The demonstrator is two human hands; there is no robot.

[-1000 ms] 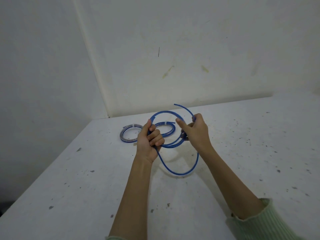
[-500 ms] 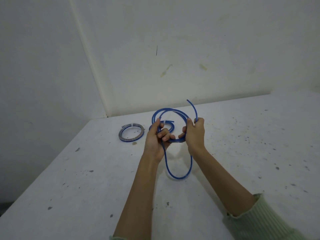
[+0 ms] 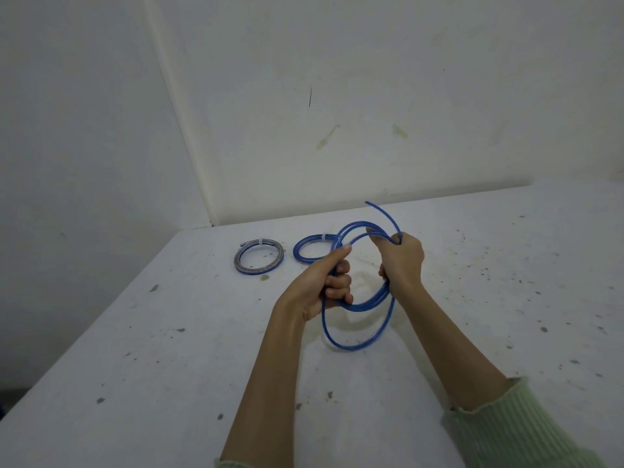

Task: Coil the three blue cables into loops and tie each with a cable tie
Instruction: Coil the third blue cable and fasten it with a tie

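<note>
A blue cable (image 3: 363, 305) is wound into a loose loop held above the white table (image 3: 169, 366). My left hand (image 3: 322, 285) grips the loop's left side, fingers curled round the strands. My right hand (image 3: 403, 258) grips its right side, and a free cable end sticks up past its fingers. One strand hangs lower than the rest, down to the table. Behind my hands lie two coiled cables, each bound with a white tie: one coil (image 3: 258, 260) at the left, a second coil (image 3: 309, 249) partly hidden by my left hand.
The table stands in a corner, with white walls (image 3: 371, 113) at its back and left. Its surface is speckled with dark marks. The table's left edge (image 3: 101, 325) drops off to a dark floor.
Both hands have spread apart and widened the loop. The free end now sticks up at the right hand's side, and the hanging strand has been drawn shorter.
</note>
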